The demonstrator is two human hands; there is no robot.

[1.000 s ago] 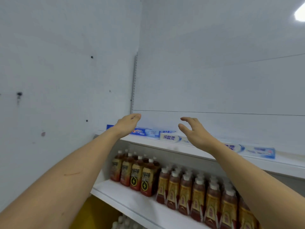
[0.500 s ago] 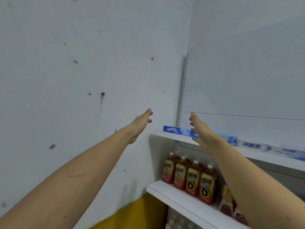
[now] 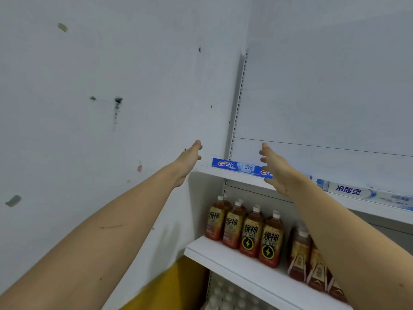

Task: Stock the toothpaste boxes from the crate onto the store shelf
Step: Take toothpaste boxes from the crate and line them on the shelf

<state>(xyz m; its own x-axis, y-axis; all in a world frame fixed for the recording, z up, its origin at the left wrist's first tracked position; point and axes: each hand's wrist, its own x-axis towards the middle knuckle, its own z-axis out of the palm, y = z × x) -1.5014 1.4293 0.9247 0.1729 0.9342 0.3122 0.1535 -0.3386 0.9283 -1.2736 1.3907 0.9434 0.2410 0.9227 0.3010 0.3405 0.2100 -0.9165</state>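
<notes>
A blue Crest toothpaste box [image 3: 232, 165] lies on its long side at the left end of the upper shelf [image 3: 225, 173], right of centre in the frame, its printed face turned outward. A second blue Crest box [image 3: 262, 172] lies end to end with it on the right, partly hidden behind the right hand [image 3: 277, 170]. Further right along the same shelf lies a white toothpaste box with blue Chinese lettering [image 3: 366, 193], reaching toward the right edge of the frame.

The right hand is raised in front of the second box, fingers straight and spread a little, holding nothing; whether it touches the box cannot be told. The left hand [image 3: 188, 159] is stretched out left of the shelf's end, against the white wall [image 3: 100, 86], fingers straight and together, its grip empty too.

On the lower shelf [image 3: 234, 262], in the lower right of the frame, stand rows of brown drink bottles [image 3: 248, 233] with white caps and yellow labels. Below them, at the bottom edge, white bottle caps [image 3: 225, 296] show, blurred. A yellow surface [image 3: 174, 287] fills the bottom centre.
</notes>
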